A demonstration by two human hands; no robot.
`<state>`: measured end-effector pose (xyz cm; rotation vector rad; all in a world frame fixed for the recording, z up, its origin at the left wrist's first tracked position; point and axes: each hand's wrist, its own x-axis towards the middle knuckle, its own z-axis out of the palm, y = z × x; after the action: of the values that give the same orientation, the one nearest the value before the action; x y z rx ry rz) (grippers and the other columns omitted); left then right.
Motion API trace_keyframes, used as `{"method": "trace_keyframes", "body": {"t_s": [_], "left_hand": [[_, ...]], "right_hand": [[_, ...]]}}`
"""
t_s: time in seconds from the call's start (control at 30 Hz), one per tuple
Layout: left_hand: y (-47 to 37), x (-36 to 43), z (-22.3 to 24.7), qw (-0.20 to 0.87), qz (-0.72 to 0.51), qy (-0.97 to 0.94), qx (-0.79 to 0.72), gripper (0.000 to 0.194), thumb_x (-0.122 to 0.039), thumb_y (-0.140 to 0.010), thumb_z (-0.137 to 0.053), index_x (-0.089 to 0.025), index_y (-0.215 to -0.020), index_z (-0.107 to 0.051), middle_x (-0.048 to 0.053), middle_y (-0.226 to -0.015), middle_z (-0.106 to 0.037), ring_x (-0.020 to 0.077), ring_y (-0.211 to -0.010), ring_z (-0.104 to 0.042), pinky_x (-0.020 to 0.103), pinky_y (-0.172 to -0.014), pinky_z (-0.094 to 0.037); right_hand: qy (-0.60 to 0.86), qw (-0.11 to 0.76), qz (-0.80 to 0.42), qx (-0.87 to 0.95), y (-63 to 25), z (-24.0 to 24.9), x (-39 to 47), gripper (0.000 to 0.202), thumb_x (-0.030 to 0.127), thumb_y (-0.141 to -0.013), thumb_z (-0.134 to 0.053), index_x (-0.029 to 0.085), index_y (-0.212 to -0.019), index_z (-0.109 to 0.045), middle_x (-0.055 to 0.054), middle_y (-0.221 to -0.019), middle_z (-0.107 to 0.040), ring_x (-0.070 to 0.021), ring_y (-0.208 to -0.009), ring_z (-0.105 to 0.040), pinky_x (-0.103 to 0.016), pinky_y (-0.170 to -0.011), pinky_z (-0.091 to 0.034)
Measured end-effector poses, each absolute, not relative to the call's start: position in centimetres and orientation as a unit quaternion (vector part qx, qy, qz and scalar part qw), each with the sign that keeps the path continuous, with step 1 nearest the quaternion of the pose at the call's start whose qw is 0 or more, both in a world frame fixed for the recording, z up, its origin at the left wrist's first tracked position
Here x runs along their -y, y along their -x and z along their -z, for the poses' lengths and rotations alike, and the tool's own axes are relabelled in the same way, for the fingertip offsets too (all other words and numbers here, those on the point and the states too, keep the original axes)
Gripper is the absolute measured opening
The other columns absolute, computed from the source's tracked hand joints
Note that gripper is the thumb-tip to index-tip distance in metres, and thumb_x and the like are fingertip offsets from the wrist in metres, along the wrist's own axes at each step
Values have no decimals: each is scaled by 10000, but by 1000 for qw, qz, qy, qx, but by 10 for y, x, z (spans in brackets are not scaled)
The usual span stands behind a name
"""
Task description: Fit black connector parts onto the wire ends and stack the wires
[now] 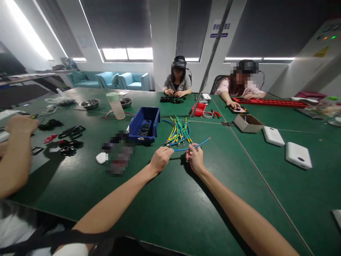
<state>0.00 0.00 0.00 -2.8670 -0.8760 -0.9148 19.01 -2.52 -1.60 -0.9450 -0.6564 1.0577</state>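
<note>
A blue wire [181,149] is stretched between my two hands, a little above the green table. My left hand [162,158] is closed on its left end, where a ring terminal shows just above the fingers. My right hand [195,156] pinches the wire farther along, and its free end sticks out to the upper right. Just beyond my hands lies a loose pile of yellow, green and blue wires [179,131] with metal terminals. A blue bin [145,122] with dark parts inside stands left of the pile.
A bottle [116,106] and metal bowls [90,104] stand back left. Black parts [71,132] lie left, near another person's arm [16,156]. A cardboard box [248,123] and white devices [298,155] are right. Two people sit across the table [226,199].
</note>
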Motion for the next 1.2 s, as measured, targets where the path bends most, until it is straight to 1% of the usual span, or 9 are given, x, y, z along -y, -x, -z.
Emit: {"method": "trace_keyframes", "body": {"t_s": [0.13, 0.23, 0.37, 0.53, 0.63, 0.77, 0.9, 1.0, 1.2], "left_hand": [[9, -8, -2, -12, 319, 899, 299, 276, -121, -892, -383, -155, -1050, -607, 101, -972, -679, 212, -930, -625, 368, -845, -477], [26, -25, -14, -1, 374, 863, 340, 207, -175, -868, -443, -181, -987, -613, 88, -959, -680, 200, -934, -617, 348, -891, -462], [58, -69, -46, 55, 462, 717, 519, 201, -197, -874, -401, -161, -955, -581, 99, -927, -666, 203, -903, -613, 323, -880, -453], [74, -128, -63, -4, 325, 724, 609, 191, -244, -824, -502, -192, -955, -631, 72, -939, -691, 222, -890, -631, 317, -848, -462], [73, -149, -51, -43, 250, 729, 636, 251, -264, -740, -621, -195, -977, -665, 90, -992, -694, 250, -943, -631, 340, -851, -475], [75, -166, -34, -106, 157, 731, 655, 313, -236, -656, -706, -215, -969, -703, 109, -969, -701, 284, -908, -648, 383, -807, -498], [79, -175, -28, -124, 145, 750, 633, 258, -180, -645, -716, -215, -900, -722, 78, -903, -717, 246, -859, -661, 332, -784, -506], [79, -178, -27, -117, 153, 759, 622, 179, -198, -702, -679, -201, -874, -725, 82, -885, -717, 238, -865, -659, 321, -801, -499], [75, -173, -26, -97, 202, 759, 612, 185, -264, -801, -599, -191, -949, -682, 89, -950, -701, 224, -894, -641, 318, -835, -474]], "right_hand": [[426, 716, -465, 298, -198, 14, 18, 389, 371, -690, -710, 243, -892, -404, 78, -544, -551, -107, -383, -506, -170, -347, -381], [425, 718, -457, 309, -199, 15, 17, 390, 375, -698, -704, 241, -886, -390, 65, -555, -570, -132, -450, -568, -186, -389, -430], [420, 733, -437, 310, -197, 15, 19, 371, 370, -709, -692, 240, -868, -383, 67, -564, -574, -122, -450, -560, -191, -404, -446], [428, 735, -427, 306, -197, 12, 20, 371, 366, -698, -687, 240, -866, -381, 75, -552, -559, -121, -445, -559, -188, -402, -446], [431, 737, -429, 294, -197, 12, 19, 371, 368, -694, -679, 241, -864, -374, 78, -541, -551, -120, -433, -551, -184, -391, -434], [435, 736, -433, 287, -197, 13, 18, 348, 354, -702, -663, 240, -863, -376, 72, -543, -556, -122, -425, -547, -184, -382, -425], [433, 733, -439, 287, -197, 13, 17, 347, 341, -698, -668, 240, -870, -384, 73, -551, -555, -122, -423, -543, -187, -380, -420], [439, 728, -440, 289, -196, 12, 17, 354, 333, -685, -681, 239, -865, -391, 77, -562, -554, -115, -399, -525, -189, -369, -410], [430, 729, -445, 294, -197, 13, 17, 330, 319, -692, -670, 238, -858, -397, 78, -564, -551, -104, -393, -513, -182, -370, -399]]}}
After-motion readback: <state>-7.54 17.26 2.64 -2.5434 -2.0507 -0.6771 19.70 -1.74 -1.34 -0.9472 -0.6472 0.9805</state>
